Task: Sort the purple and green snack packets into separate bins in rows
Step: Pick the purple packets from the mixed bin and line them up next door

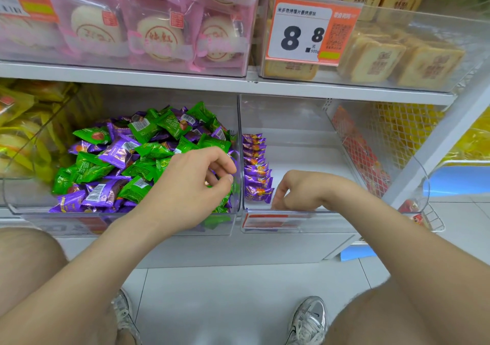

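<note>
Lower shelf, left bin [127,220]: holds 1 mixed heap [124,159] of purple and green packets, unsorted.
Lower shelf, right bin [318,221]: holds 1 row of purple packets [256,164] against its left side; I see no green packet in it.
Row axis: runs front to back along the dividing wall [239,132] between the 2 bins; nearest me is the front packet [258,194].
Left grip [191,185]: over the heap's right edge, just beside the dividing wall; fingers curled down among the packets. I cannot tell whether they have closed on 1.
Right grip [297,191]: inside the right bin at its front, just right of the front packet; fingers bent loosely downward, holding nothing visible.
Key relation: the row lies directly right of my left grip, across the wall; the heap lies beneath it and to its left.
Nearer hand: left for the heap, right for the row's front end.
Progress, as judged: early; most purple packets remain in the heap, and no green row exists.
</note>
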